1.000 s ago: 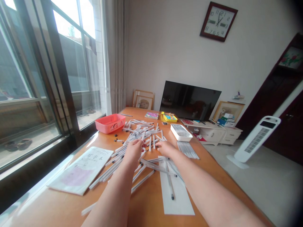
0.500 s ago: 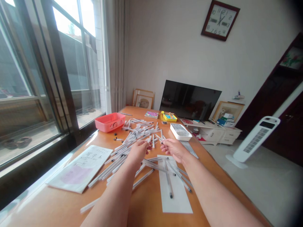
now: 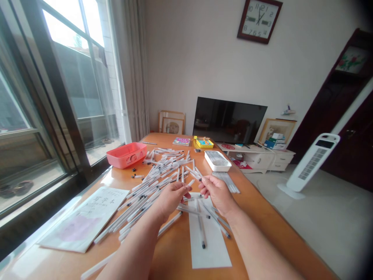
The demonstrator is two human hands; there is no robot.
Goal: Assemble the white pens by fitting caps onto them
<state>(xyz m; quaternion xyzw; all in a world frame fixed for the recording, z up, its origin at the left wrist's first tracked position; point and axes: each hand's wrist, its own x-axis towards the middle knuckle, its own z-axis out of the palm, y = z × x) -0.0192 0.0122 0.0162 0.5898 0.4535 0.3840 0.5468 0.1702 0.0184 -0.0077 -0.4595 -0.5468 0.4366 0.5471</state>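
My left hand (image 3: pixel 175 197) is closed, thumb and fingers pinched together over the near end of a pile of pens. Whatever sits in that pinch is hidden or too small to name. Just to its right, my right hand (image 3: pixel 217 192) is closed too, its fingertips on the dark-tipped end of a thin whitish pen (image 3: pixel 192 172). The hands are close but apart. Many clear pens with black ends (image 3: pixel 159 177) spread across the table beyond and left of them. Below the hands, several pens lie over a white sheet of paper (image 3: pixel 211 254).
A red plastic basket (image 3: pixel 126 156) stands at the left, with a writing booklet (image 3: pixel 84 221) nearer me. At the right are a white tray (image 3: pixel 222 168) holding grey pen-like sticks and a row of similar sticks (image 3: pixel 230 182). A yellow box (image 3: pixel 204 144) stands farther back.
The view has shifted, so the table things appear farther left. My hands have come closer together and slightly nearer me. Both remain closed.
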